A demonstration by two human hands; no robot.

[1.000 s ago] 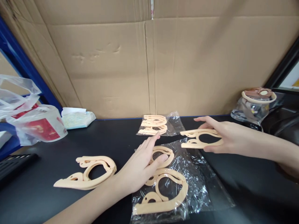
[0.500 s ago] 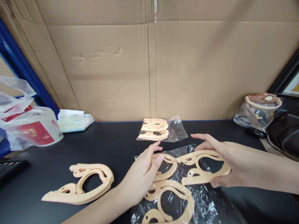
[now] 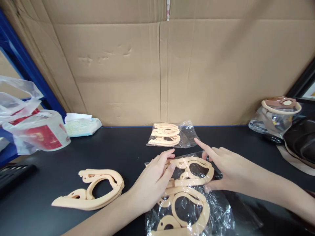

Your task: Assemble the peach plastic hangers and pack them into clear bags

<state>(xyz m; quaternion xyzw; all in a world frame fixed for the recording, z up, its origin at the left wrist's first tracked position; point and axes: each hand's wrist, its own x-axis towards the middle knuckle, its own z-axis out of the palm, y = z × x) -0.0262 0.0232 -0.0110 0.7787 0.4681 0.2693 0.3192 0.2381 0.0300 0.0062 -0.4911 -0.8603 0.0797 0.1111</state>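
Note:
Beige folding hangers [image 3: 208,209] lie in a clear plastic bag [image 3: 221,216] in front of me. My left hand [image 3: 154,183] rests on the bag's left side, its thumb and fingers closed on the plastic and partly covering a hanger. At the rounded right end of the upper folding hanger [image 3: 210,173] is my right hand [image 3: 222,167]. Its thumb touches the lower edge, the index finger points out past the bag, and the other fingers are partly hidden. The upper hanger lies mostly within the bag. Another folded hanger [image 3: 118,193] lies loose on the left.
A second clear bag with several hangers [image 3: 166,134] lies at the back of the black table [image 3: 123,144]. To the left are a wrapped white-and-red tub [image 3: 46,134], a tissue pack [image 3: 82,126] and a black keyboard [image 3: 17,178]. A clear lidded jug [image 3: 279,116] stands at right.
My right hand has moved left, bringing the upper hanger further into the bag. My left hand stays on the bag. The view has shifted slightly.

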